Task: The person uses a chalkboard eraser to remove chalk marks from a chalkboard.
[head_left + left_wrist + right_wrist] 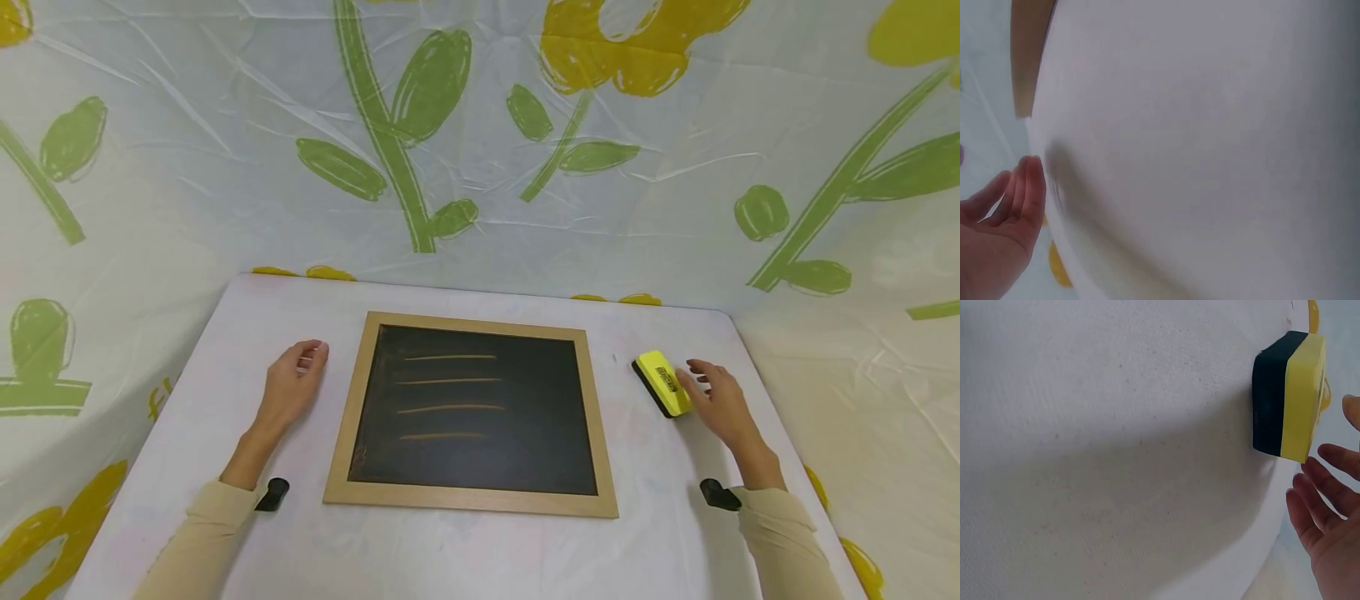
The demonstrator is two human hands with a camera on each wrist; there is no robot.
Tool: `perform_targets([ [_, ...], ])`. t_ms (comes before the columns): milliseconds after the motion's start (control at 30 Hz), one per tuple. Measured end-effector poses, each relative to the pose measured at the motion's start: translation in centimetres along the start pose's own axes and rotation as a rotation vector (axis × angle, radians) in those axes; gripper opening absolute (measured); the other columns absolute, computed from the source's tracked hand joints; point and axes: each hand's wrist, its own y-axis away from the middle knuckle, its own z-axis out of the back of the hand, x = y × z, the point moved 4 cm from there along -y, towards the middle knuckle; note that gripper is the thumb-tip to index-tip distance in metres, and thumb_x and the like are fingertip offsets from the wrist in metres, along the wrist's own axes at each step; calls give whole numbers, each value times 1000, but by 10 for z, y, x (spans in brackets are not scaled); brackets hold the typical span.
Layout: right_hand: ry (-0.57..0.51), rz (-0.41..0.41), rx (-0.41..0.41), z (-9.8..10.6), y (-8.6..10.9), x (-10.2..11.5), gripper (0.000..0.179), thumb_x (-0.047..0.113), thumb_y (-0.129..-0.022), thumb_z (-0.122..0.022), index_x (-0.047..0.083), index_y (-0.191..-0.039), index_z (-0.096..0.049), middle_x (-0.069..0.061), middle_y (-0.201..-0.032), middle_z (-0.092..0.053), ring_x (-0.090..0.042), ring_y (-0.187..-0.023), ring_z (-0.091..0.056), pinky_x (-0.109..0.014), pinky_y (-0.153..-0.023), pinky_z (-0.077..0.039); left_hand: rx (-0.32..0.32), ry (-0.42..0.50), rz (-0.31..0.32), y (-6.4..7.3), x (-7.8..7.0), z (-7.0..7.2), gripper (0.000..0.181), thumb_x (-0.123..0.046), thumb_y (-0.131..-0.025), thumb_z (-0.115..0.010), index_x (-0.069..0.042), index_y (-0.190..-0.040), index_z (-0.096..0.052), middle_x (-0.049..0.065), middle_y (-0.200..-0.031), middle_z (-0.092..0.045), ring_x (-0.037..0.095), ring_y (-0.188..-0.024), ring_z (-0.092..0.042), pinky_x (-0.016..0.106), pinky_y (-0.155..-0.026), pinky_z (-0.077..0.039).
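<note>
A small blackboard (540, 417) in a light wooden frame (472, 497) lies flat on the table, with several short orange-brown chalk lines (450, 408) across its left and middle part. To its right lies a yellow chalkboard eraser (662, 383) with a black felt side, also seen in the right wrist view. My right hand (720, 404) is beside the eraser, its fingers spread and loosely bent, gripping nothing; whether a fingertip touches the eraser I cannot tell. Left of the board my left hand (292, 383) hovers over the table with relaxed fingers, holding nothing.
The white-covered table (420, 554) extends around the board. Behind and at both sides hangs a white cloth (247, 192) printed with green stems and yellow flowers. A black wrist device (272, 494) is at the left cuff, another black device (720, 495) at the right.
</note>
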Motion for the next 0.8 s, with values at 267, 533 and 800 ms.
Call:
perform_targets([
  [267,-23,-40,25,-9,-1,1,57,31,-109,-51,-14,-143,-43,-38,-133,-49,-52,-114,-51,-66,-93,-45,72,54,78,4,1,-9,51,-41,-108,-50,3,-130,-62,19,-105,-70,29,-91,-68,27,-75,-53],
  [533,-43,-76,53,-17,-4,4,70,39,-105,-58,-13,-146,-39,-37,-137,-48,-52,-118,-50,-66,-96,-43,139,124,110,5,0,-18,47,-36,-105,-59,4,-129,-62,19,-103,-70,23,-80,-68,21,-65,-54],
  [800,-6,-112,76,-23,-6,14,79,44,-100,-65,-12,-148,-37,-37,-138,-44,-52,-119,-46,-67,-97,-40,175,151,132,4,-1,-25,41,-29,-103,-64,4,-128,-62,18,-102,-69,18,-78,-65,21,-64,-54],
])
